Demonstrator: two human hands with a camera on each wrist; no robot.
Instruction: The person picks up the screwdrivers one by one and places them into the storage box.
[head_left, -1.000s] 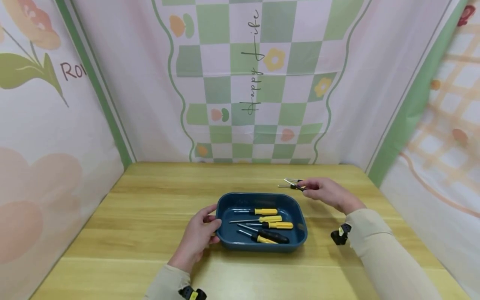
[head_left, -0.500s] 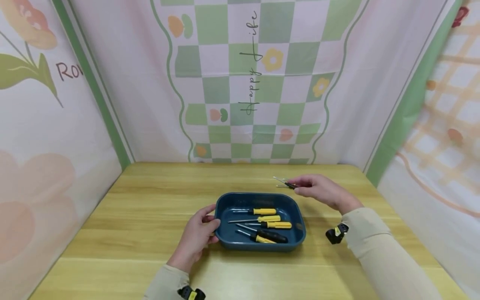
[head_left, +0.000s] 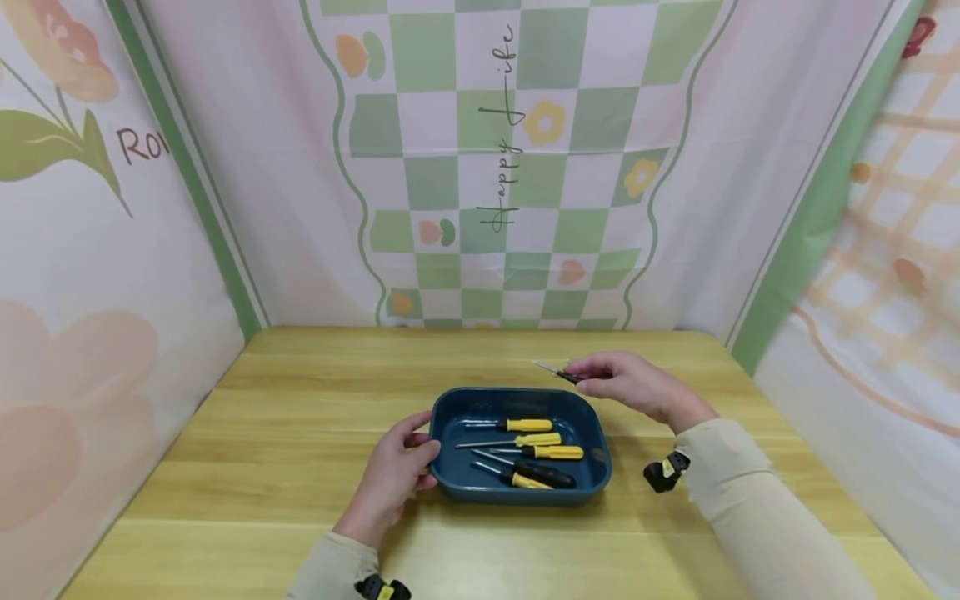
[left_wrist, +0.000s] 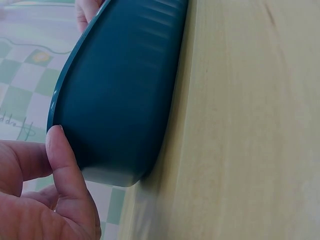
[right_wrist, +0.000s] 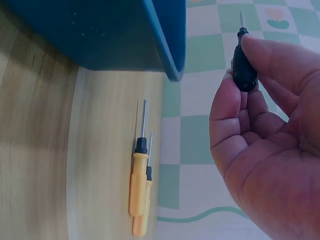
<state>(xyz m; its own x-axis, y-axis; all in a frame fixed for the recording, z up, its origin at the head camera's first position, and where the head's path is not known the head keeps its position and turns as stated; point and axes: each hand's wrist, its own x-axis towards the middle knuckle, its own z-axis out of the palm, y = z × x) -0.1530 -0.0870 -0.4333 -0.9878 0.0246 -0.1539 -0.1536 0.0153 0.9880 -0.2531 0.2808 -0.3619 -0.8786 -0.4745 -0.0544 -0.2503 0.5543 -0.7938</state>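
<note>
A dark blue rectangular tray (head_left: 517,497) stands on the table with several screwdrivers lying in it. Most have yellow handles, such as a yellow screwdriver (head_left: 534,425); one is a black-handled screwdriver (head_left: 546,474). My left hand (head_left: 396,471) grips the tray's left end, thumb on the rim and fingers outside. Beyond the tray's far right corner, my right hand (head_left: 633,387) pinches another black screwdriver (right_wrist: 244,65) by its handle between thumb and fingers, raised above the table. Its shaft points left in the head view.
In the right wrist view, two yellow-handled screwdrivers (right_wrist: 138,185) lie side by side on the wooden table (head_left: 322,375); my right hand mostly hides them in the head view. Printed cloth walls (head_left: 510,183) enclose the table's back and sides.
My right hand has moved left with the black screwdriver, away from where the loose screwdrivers lie and closer to the tray. My left hand and the tray have stayed put.
</note>
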